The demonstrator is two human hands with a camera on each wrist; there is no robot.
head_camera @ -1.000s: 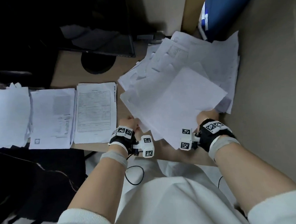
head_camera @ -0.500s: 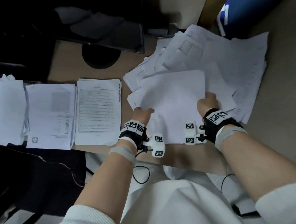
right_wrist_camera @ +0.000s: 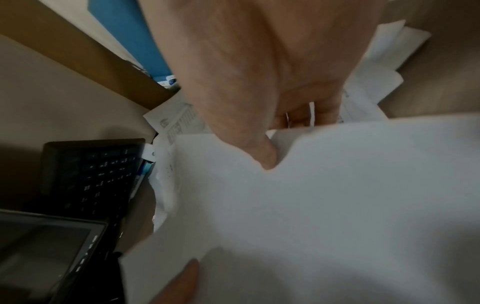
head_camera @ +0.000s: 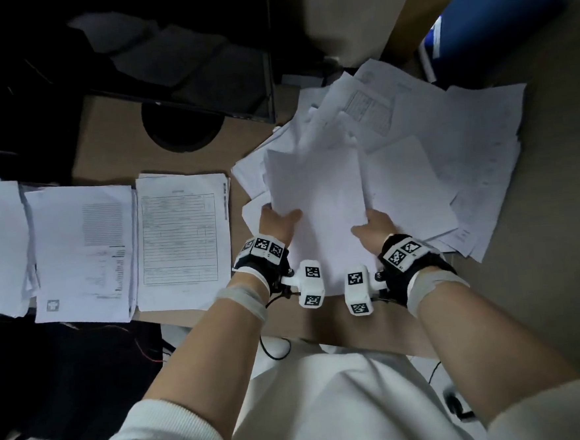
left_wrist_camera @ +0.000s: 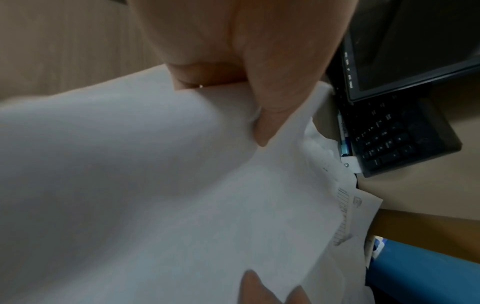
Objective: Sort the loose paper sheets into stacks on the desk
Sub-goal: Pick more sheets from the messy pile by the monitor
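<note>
White sleeves (head_camera: 166,431) pushed up; grey bands (head_camera: 242,297) and black wrist straps (head_camera: 262,263) carrying white blocks (head_camera: 312,282) with square black-and-white markers; thin black cable (head_camera: 273,349) lower centre.

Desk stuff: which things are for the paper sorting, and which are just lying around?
For the job:
- held sheets, gripped by the left hand and the right hand
- loose paper pile
- three sorted stacks on the desk

Just lying about:
- monitor
- black keyboard
- blue object
</note>
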